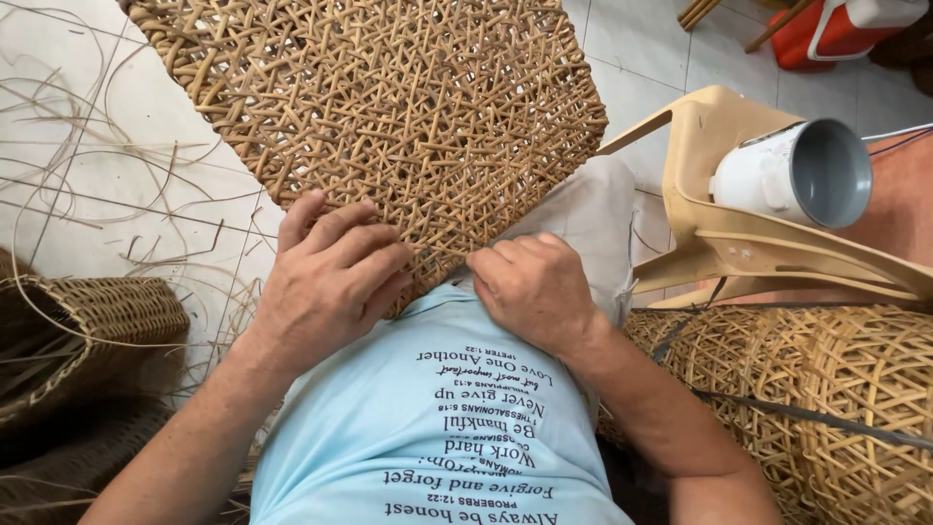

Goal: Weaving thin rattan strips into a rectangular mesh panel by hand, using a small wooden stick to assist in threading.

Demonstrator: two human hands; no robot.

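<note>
Fingers of the left hand lie spread and slightly curled, pressed flat on the lower edge of a large woven rattan panel. The right hand is curled into a loose fist at the same edge, its fingertips tucked under out of sight, so whether they pinch a strand cannot be told. The panel, an open lattice of tan cane, rests tilted against the person's lap and pale blue printed shirt, reaching up out of the top of the view.

Beneath is a floor of pale tiles, strewn on the left with loose cane strands. A dark woven basket lies on its side at the left edge. At lower right are stacked open-weave rattan baskets, crossed by a dark strap. Above them a beige plastic chair lies tipped over, and a white mug with a grey inside rests on it, mouth toward the camera. A red and white container stands in the top right corner.
</note>
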